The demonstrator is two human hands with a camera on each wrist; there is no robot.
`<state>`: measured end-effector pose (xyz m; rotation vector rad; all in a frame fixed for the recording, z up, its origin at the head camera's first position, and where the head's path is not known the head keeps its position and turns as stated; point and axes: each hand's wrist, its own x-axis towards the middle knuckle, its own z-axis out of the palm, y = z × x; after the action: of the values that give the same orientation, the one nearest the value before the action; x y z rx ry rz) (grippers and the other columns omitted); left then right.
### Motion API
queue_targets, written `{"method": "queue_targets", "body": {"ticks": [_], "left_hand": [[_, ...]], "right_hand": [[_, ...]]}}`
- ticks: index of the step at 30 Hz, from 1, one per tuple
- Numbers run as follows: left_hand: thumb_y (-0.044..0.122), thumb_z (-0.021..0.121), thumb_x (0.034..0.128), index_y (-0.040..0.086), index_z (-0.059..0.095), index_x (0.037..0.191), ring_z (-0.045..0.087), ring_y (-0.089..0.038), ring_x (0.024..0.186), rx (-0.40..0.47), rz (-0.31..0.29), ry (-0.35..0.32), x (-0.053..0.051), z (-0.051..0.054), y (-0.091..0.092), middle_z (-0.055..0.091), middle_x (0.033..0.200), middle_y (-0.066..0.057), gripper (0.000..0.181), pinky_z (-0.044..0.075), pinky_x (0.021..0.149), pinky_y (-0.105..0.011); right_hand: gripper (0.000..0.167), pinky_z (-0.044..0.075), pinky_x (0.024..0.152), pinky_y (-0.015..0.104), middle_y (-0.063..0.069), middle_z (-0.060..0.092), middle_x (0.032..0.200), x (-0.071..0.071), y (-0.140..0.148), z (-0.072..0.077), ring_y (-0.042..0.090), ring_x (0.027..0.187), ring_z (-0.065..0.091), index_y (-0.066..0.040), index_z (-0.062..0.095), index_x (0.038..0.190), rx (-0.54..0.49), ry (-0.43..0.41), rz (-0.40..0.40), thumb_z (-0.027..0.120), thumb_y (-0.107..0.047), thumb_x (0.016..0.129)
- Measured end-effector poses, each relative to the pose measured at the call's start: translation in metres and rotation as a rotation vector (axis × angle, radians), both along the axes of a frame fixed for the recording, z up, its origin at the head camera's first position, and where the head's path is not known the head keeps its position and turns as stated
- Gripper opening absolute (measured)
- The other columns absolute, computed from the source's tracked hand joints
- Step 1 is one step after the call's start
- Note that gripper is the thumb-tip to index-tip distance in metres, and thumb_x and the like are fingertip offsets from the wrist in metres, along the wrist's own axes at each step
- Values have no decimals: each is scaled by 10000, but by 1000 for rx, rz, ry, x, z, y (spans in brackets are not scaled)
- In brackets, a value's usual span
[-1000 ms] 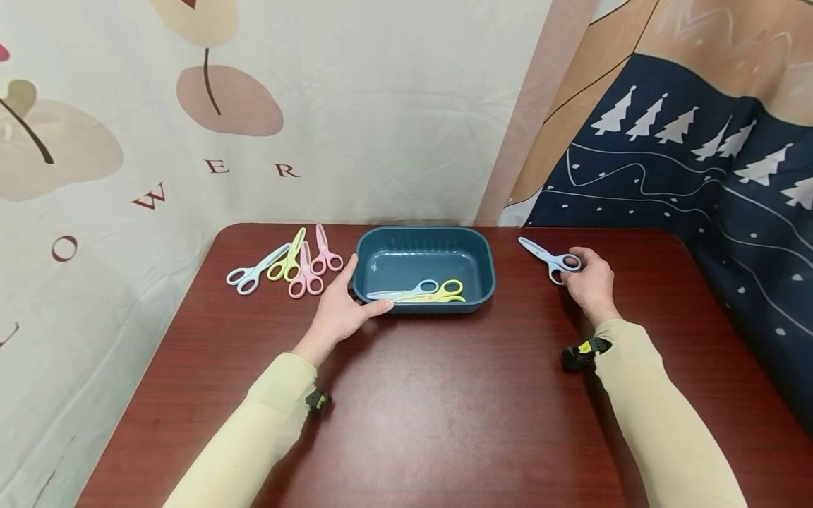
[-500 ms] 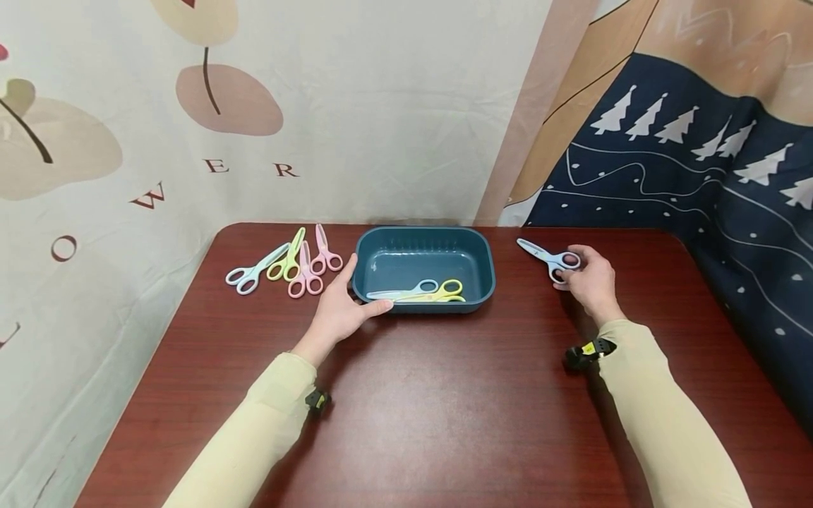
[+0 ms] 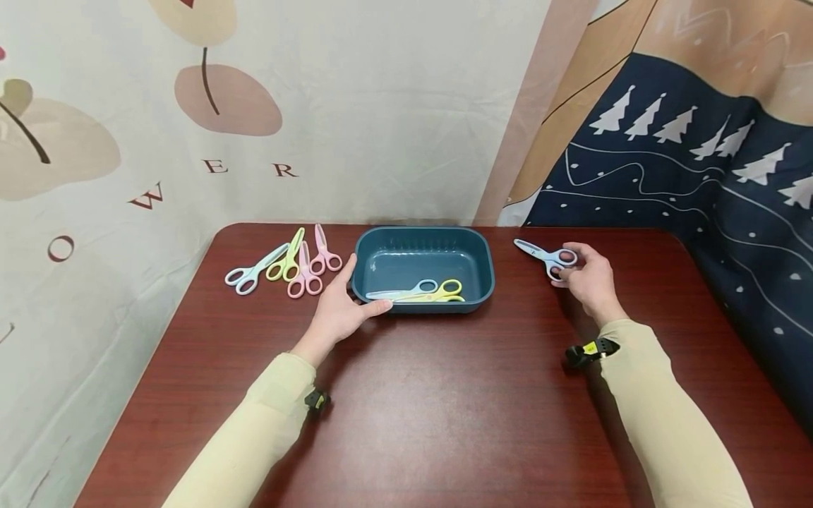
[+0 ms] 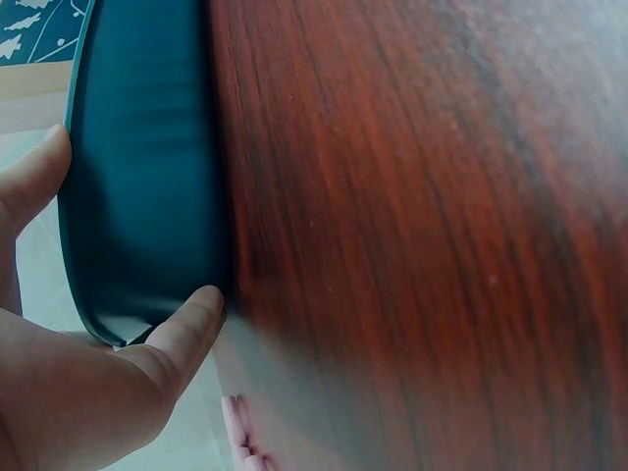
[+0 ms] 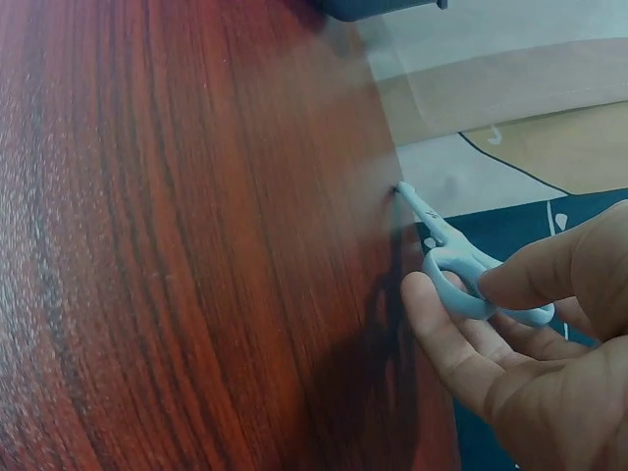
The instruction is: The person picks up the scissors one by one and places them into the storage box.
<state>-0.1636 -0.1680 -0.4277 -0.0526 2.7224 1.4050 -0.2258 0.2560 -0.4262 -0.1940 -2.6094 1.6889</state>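
My left hand (image 3: 339, 308) spans the near left corner of a dark teal rectangular tray (image 3: 488, 261). In the left wrist view its thumb (image 4: 44, 172) touches the rim and another extended finger (image 4: 191, 319) rests low against the wall (image 4: 147, 196). To the tray's right, my right hand (image 3: 589, 282) pinches light blue scissors (image 3: 532, 249) by the handle loops, blades pointing left and away. In the right wrist view the scissors (image 5: 429, 213) have raised handles, with the tip close to the tabletop. Inside the tray lie blue scissors (image 3: 424, 287) and yellow-green scissors (image 3: 452, 286), partly hidden by its front wall.
Left of the tray lie blue scissors (image 3: 246, 279), yellow-green scissors (image 3: 290, 261) and two pink pairs of scissors (image 3: 305, 275), bunched together. All stand on a dark red-brown wooden table (image 3: 444, 395). A printed cloth backdrop (image 3: 381, 127) hangs behind the far edge.
My right hand has shifted slightly left and away with the blue scissors in its grip. My left hand and the tray look the same.
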Motion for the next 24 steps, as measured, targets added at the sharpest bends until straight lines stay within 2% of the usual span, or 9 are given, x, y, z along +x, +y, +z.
{"method": "queue_targets", "body": {"ticks": [9,19,24], "left_hand": [[368,883,817,98,188,1660,362,-313,1503,-12,-1,4,0,0,0,306,1672,-164,1125,324,1214,-474],[363,885,813,96,182,1660,334,-307,1520,-17,-7,6,-1,-1,0,282,1685,-145,1133,316,1219,-476],[365,887,809,99,183,1661,317,-294,1530,-21,-10,8,-1,-1,0,266,1693,-127,1136,307,1224,-469]], "right_hand": [[590,597,697,192,287,520,1310,2,-2,2,-38,788,629,84,411,1505,-46,32,-4,496,222,937],[568,603,701,207,105,561,1172,5,-2,7,-20,804,654,85,412,1489,-128,53,4,494,213,941],[520,605,687,216,25,579,1100,6,-2,9,13,802,678,46,476,1428,-213,59,9,493,219,937]]}}
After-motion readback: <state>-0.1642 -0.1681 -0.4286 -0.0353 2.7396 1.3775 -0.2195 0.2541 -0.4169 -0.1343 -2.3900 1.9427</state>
